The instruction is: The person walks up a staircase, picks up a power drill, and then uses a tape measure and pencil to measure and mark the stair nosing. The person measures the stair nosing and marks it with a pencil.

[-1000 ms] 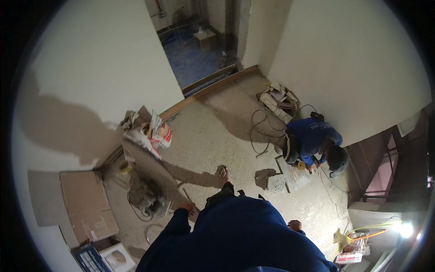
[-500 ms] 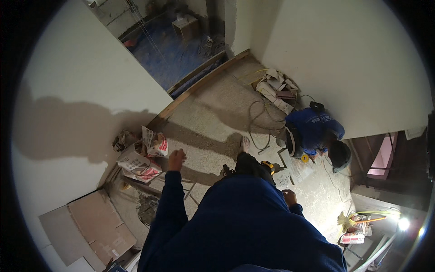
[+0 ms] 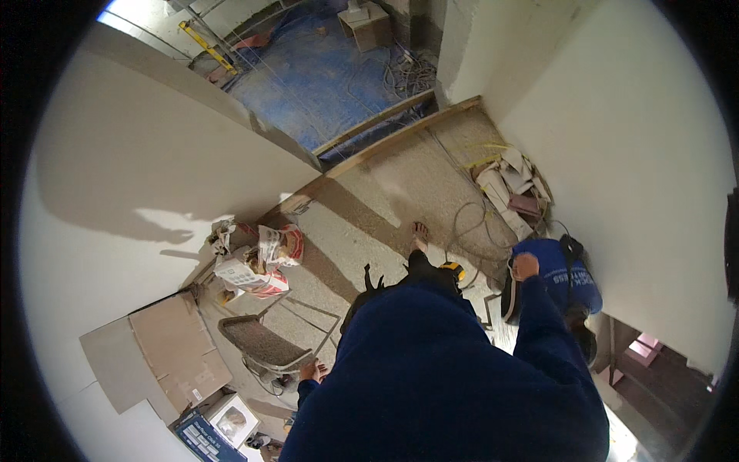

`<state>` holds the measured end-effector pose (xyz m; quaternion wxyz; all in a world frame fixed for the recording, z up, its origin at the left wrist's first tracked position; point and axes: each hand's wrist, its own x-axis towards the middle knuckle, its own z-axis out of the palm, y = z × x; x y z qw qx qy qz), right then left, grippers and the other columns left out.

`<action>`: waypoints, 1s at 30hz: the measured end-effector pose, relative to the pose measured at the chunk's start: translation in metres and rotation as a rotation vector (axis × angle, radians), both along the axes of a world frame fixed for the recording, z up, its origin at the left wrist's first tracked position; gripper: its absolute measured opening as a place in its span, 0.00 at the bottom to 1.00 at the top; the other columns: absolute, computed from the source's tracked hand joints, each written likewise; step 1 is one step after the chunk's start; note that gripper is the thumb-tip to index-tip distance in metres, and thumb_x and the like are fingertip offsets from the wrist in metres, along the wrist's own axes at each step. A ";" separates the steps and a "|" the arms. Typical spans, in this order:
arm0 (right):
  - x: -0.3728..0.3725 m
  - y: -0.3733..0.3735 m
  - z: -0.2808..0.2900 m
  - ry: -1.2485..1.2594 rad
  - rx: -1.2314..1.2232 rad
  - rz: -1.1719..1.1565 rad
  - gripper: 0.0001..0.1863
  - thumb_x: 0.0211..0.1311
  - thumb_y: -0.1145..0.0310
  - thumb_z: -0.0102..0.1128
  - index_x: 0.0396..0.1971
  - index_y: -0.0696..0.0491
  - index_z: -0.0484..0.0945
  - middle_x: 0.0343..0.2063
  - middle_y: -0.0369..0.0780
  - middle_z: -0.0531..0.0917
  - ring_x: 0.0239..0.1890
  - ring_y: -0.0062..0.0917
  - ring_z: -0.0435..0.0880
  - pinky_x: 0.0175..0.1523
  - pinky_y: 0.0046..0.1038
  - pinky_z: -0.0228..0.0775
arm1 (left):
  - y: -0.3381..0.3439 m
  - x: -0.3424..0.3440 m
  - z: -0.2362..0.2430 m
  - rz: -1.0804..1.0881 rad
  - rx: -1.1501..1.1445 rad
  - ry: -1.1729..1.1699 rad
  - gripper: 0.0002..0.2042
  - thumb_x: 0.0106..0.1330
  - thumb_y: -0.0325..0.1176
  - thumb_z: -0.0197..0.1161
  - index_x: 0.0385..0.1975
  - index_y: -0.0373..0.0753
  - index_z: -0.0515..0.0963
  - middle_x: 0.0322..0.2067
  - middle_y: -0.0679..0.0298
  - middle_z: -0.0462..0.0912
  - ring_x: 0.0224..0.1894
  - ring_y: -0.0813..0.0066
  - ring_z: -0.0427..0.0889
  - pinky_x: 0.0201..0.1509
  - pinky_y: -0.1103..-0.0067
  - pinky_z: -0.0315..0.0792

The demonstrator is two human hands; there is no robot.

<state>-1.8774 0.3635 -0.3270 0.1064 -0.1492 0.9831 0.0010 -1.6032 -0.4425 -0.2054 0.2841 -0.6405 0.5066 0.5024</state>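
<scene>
Low down, our left hand (image 3: 311, 372) is just beside a chair-like metal frame (image 3: 258, 339) on the floor (image 3: 400, 181); its opening and grip we cannot tell. Our right hand (image 3: 526, 266), raised with fingers partly curled, shows before a blue-clad co-worker (image 3: 581, 289); whether it holds anything we cannot tell. Farther off lie torn bags (image 3: 250, 273), a scrap pile (image 3: 512, 185) and, past a wooden strip (image 3: 408, 135), a box (image 3: 372, 34) on blue sheeting (image 3: 308, 85).

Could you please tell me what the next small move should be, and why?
Probably a short step along the left side of the looped cable, keeping clear of it: the bare foot in front is close to its left edge, and its loops could catch the toes. The floor-level wooden strip ahead also calls for careful stepping.
</scene>
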 end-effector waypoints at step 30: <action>-0.163 -0.229 0.217 -0.892 -0.793 -0.887 0.16 0.60 0.67 0.63 0.45 0.59 0.82 0.39 0.50 0.87 0.41 0.41 0.87 0.48 0.41 0.78 | -0.006 -0.470 0.022 -0.843 0.518 0.552 0.18 0.70 0.31 0.64 0.57 0.32 0.79 0.53 0.58 0.85 0.54 0.69 0.81 0.60 0.74 0.74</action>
